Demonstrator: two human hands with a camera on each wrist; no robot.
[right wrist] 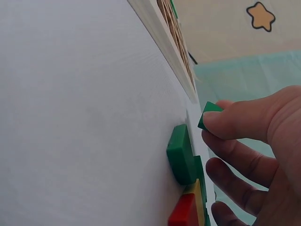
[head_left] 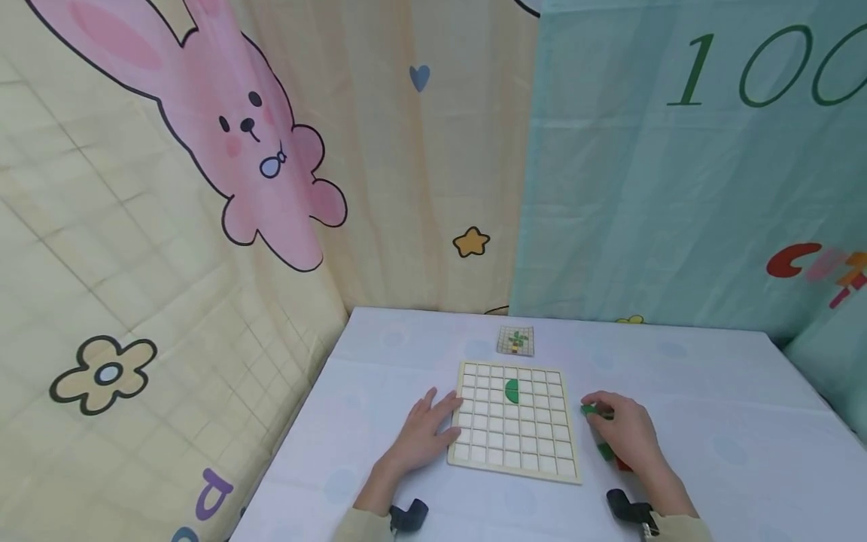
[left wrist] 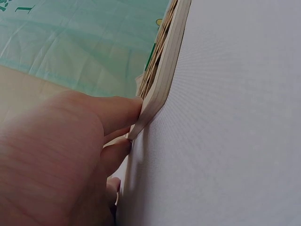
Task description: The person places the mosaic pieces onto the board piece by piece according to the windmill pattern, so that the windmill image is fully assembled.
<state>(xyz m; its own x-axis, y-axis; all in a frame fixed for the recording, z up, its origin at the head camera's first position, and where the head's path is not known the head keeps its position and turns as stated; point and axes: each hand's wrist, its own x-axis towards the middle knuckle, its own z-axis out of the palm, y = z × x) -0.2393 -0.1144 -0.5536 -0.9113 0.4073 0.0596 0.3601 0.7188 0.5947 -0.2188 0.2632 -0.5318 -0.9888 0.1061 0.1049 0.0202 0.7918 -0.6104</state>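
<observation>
A pale wooden grid board lies on the white table, with a green half-round shape in its upper middle cells. My left hand rests at the board's left side, fingers spread and fingertips at its edge; the left wrist view shows the thumb against the board's corner. To the right of the board, my right hand pinches a small green block between thumb and finger. Below that hand lie more blocks: a green one, a yellow one and a red one, partly overlapping in the right wrist view.
Behind the board lies a small gridded card with a green and yellow picture. Printed curtains hang behind the table and along its left side. Black wrist cameras sit at both wrists.
</observation>
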